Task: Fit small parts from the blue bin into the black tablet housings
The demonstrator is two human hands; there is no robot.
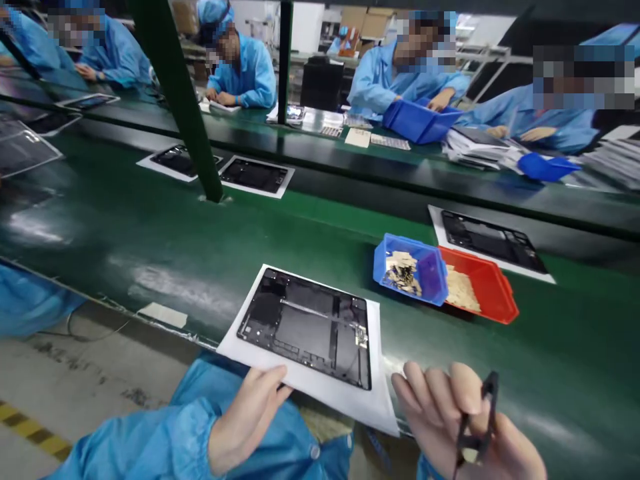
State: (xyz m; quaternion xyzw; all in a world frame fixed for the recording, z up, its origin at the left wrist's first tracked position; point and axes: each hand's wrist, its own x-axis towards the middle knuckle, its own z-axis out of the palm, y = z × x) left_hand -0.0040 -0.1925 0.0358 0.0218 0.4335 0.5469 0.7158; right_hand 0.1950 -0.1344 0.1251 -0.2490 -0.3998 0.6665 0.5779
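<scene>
A black tablet housing [305, 327] lies on a white sheet [320, 393] at the near edge of the green bench. Fitted inside it are a thin flat cable and a small board at its right side. My left hand [253, 413] pinches the sheet's near edge, thumb on top and fingers partly hidden underneath. Right of the sheet, my right hand [465, 420] is raised with curled fingers around a black tool that looks like tweezers [487, 413]. Its lower part is partly hidden by the hand.
A blue bin [383, 270] of small pale and dark parts stands beside a red bin [493, 287] of pale pieces. More housings on sheets lie farther back, one at right [493, 240]. A green post [183, 113] rises from the bench [300, 233]. Several co-workers sit opposite.
</scene>
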